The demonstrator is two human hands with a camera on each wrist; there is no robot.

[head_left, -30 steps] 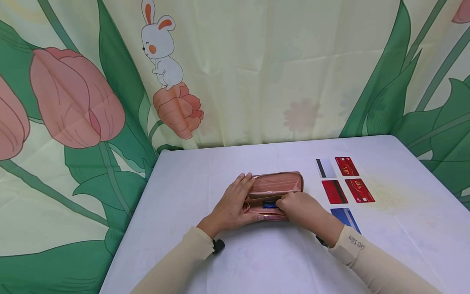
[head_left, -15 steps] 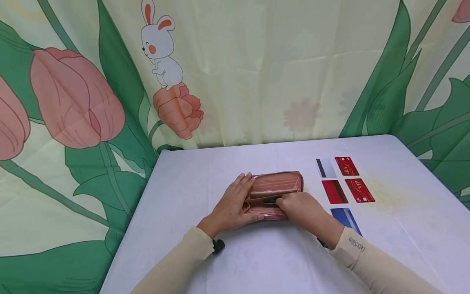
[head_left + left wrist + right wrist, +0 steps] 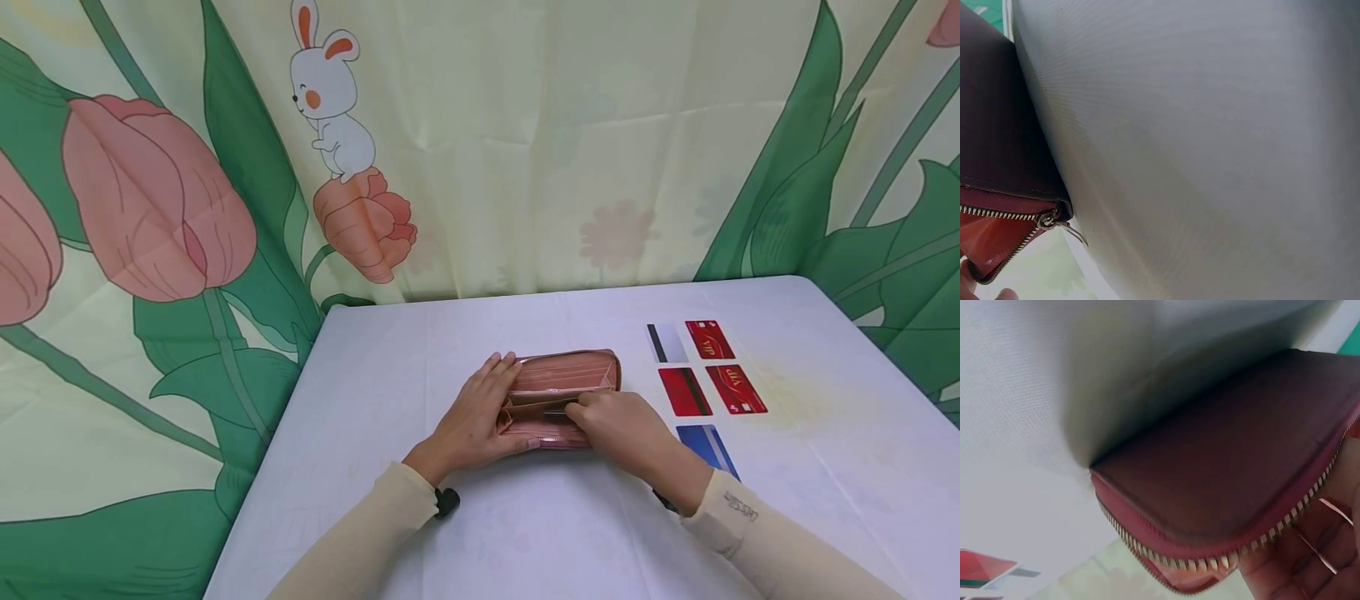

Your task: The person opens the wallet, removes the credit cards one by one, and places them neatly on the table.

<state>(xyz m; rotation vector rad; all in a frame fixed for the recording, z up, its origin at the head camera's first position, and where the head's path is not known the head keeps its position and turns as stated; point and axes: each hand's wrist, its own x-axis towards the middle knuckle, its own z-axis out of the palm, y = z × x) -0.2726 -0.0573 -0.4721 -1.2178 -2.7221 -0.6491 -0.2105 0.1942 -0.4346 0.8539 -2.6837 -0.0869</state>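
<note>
A pink zip-around wallet (image 3: 564, 375) stands unzipped on the white table, its pockets facing up. My left hand (image 3: 467, 421) holds it at the left end, fingers over the back half and thumb along the front edge. The fingers of my right hand (image 3: 617, 427) are curled and reach into the wallet's right side, pinching a card (image 3: 556, 412) of which only a thin edge shows in the head view. The wallet's dark outer face (image 3: 1229, 450) and its metal zip teeth (image 3: 1260, 540) fill much of the right wrist view. A zip pull (image 3: 1072, 231) hangs in the left wrist view.
To the right of the wallet lie a white card (image 3: 667, 342) with a dark stripe, two red VIP cards (image 3: 708, 339), a red striped card (image 3: 684, 392) and a blue card (image 3: 705, 446), partly hidden by my right forearm. A printed curtain (image 3: 525, 150) hangs behind the table (image 3: 390, 350).
The blue face of the card in the wallet has sunk from sight, leaving a thin edge. My right hand has shifted only slightly; my left hand keeps its place.
</note>
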